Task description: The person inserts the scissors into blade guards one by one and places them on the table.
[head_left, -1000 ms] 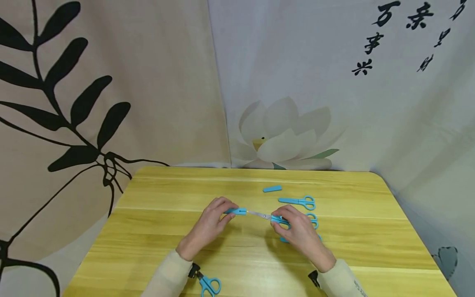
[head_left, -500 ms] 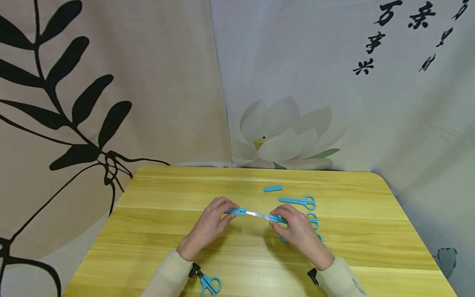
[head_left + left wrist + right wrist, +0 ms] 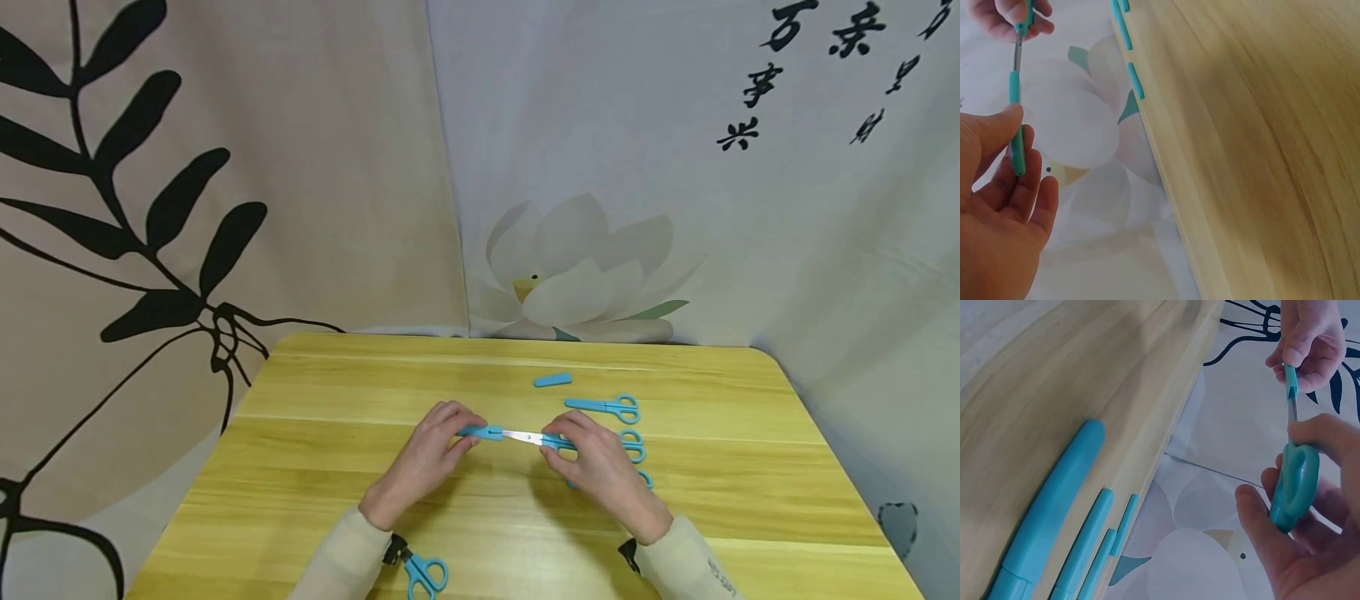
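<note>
My left hand [image 3: 422,460] pinches a light-blue blade cover [image 3: 491,432] between thumb and fingers above the table. My right hand [image 3: 606,468] holds blue-handled scissors [image 3: 525,437] near the pivot, their closed blades pointing left. The blade tips reach the cover's mouth and look to be inside it, with bare metal between cover and handles. In the right wrist view, the scissors' handle loops [image 3: 1300,481] lie between thumb and fingers. In the left wrist view, the cover [image 3: 1016,153] lies along the fingers under the thumb.
On the wooden table [image 3: 337,383], covered scissors [image 3: 600,406] lie right of the hands, with more blue scissors [image 3: 633,447] partly hidden behind my right hand. A loose blue cover [image 3: 552,380] lies farther back. Another pair of scissors [image 3: 425,573] rests near my left sleeve.
My right hand has moved slightly left with the scissors, and my left hand slightly right with the cover. Less bare blade shows between cover and handles.
</note>
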Tool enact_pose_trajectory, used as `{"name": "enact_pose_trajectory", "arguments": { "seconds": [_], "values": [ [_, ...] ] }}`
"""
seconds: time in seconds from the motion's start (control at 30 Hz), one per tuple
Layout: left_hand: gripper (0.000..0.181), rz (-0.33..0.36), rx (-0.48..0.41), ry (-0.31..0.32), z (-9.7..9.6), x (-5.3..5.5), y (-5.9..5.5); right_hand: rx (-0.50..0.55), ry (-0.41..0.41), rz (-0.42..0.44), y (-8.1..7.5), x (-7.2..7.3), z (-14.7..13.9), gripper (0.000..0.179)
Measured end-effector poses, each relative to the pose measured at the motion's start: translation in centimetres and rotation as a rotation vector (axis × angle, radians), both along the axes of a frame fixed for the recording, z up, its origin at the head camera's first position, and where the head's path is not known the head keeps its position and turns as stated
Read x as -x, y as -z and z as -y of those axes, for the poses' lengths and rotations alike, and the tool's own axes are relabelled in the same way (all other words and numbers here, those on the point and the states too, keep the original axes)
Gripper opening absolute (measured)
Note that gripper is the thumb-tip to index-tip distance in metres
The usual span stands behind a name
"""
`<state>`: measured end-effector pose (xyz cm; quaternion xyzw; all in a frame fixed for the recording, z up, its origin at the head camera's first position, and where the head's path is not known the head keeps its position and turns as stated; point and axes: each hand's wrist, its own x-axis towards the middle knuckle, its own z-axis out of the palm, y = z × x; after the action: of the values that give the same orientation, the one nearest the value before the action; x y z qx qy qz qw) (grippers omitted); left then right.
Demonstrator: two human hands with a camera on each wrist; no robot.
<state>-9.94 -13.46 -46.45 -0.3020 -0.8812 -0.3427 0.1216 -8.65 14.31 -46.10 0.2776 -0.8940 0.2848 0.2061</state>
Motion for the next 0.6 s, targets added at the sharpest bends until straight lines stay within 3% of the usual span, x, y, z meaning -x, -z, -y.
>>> {"name": "enact_pose_trajectory", "arguments": {
  "seconds": [0.6],
  "values": [
    [0.019,-0.033,0.032,0.014,-0.36,-0.20,-0.08,-0.031,-0.023,0.020,-0.37,0.05,0.60,0.022]
  ]
}}
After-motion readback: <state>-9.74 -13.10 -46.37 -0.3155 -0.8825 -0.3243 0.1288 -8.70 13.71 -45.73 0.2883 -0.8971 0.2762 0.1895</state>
